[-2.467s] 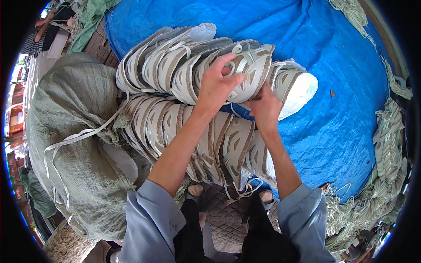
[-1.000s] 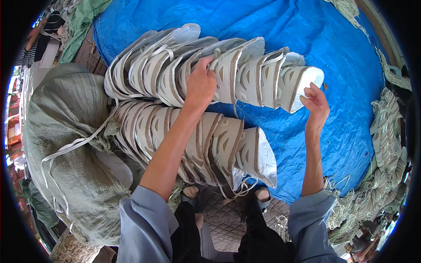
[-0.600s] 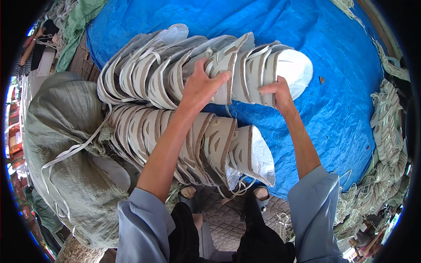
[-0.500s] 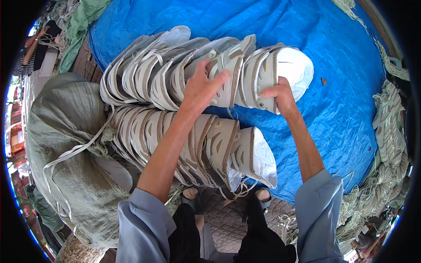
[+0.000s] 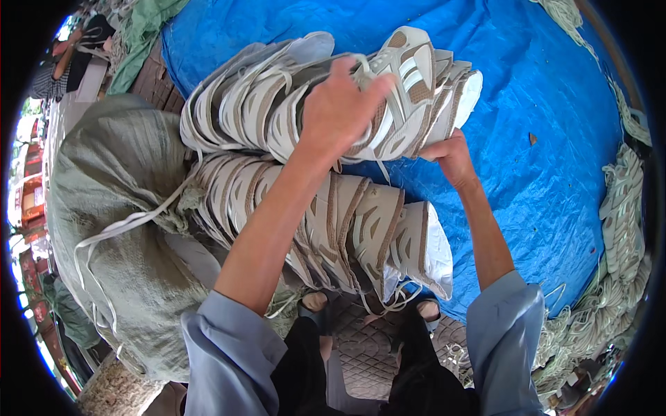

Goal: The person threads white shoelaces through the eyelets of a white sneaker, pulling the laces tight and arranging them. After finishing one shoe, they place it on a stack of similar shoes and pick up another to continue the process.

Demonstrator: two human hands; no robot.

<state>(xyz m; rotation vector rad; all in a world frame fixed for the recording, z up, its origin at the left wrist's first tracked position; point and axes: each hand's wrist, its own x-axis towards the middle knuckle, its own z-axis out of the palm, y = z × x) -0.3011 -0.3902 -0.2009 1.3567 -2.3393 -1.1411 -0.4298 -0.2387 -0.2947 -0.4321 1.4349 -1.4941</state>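
Note:
Pale beige and white shoe uppers with brown mesh lie nested in two rows. The far row (image 5: 246, 114) runs up to my hands. At its right end several uppers are tilted up, and the foremost shoe upper (image 5: 409, 87) shows its toe. My left hand (image 5: 336, 111), slightly blurred, grips this bunch from the left, thumb and forefinger around its edge. My right hand (image 5: 452, 158) holds the bunch low at its right end, with its thumb on the near edge and other fingers hidden beneath. Nearer me, the second row (image 5: 333, 215) of uppers lies untouched by either hand.
A blue tarp (image 5: 527, 208) spreads under the rows. At left stands a bulging grey-green woven sack (image 5: 114, 173) with a white strap (image 5: 132, 222). More uppers and bundled cord (image 5: 590, 333) edge the tarp at right. Below are my feet on patterned paving (image 5: 361, 353).
The right-end uppers of the far row have tipped upward, turning a toe into view. My left hand has moved right and up; my right hand has shifted slightly lower on the bunch.

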